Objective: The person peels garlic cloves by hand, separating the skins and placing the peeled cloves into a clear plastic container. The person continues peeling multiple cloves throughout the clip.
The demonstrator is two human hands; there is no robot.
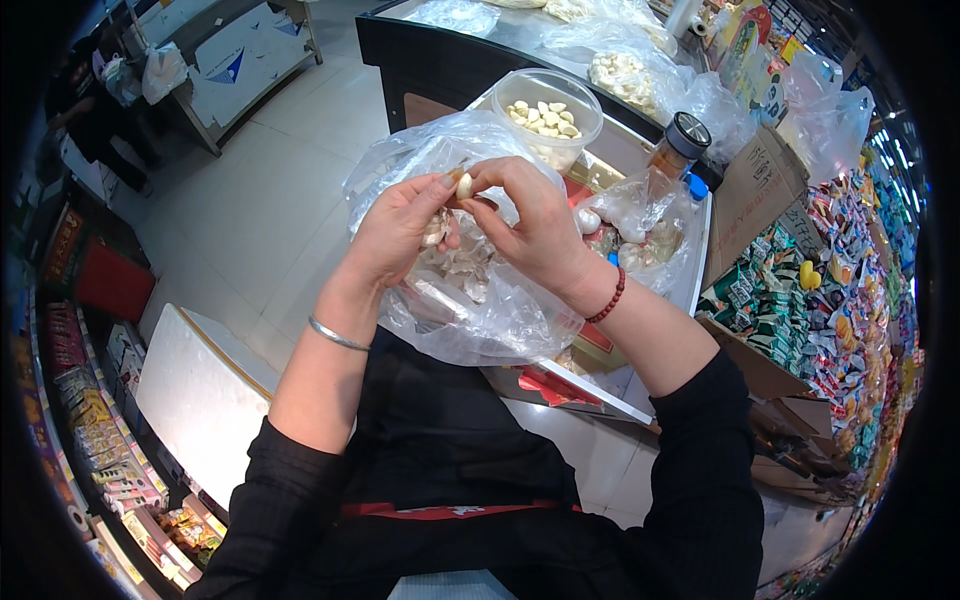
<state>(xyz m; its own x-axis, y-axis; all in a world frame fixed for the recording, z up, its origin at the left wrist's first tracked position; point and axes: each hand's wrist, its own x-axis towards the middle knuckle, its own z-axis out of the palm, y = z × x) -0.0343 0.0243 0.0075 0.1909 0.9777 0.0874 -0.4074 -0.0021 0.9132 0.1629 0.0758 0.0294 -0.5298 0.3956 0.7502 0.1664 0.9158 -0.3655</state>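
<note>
My left hand (390,232) pinches a pale garlic clove (464,186) between thumb and finger. A partly broken garlic bulb (436,229) is tucked under its lower fingers. From the other side, the fingertips of my right hand (536,232) grip the same clove, with brownish skin around it. Both hands are over a clear plastic bag (517,322) that lies open with papery garlic skins (474,281) inside. Just beyond is a round clear plastic tub (591,142) with peeled garlic cloves (546,118). Right of my right hand, another clear bag (667,202) contains whole garlic bulbs (588,220).
A dark-lidded jar (686,135) stands behind the bulbs. Bagged pale food lies on a black-edged counter (450,56). Cardboard (754,195) and wrapped snacks (757,285) border the right side. A white tabletop (199,390) is at left; a person (105,112) stands farther off.
</note>
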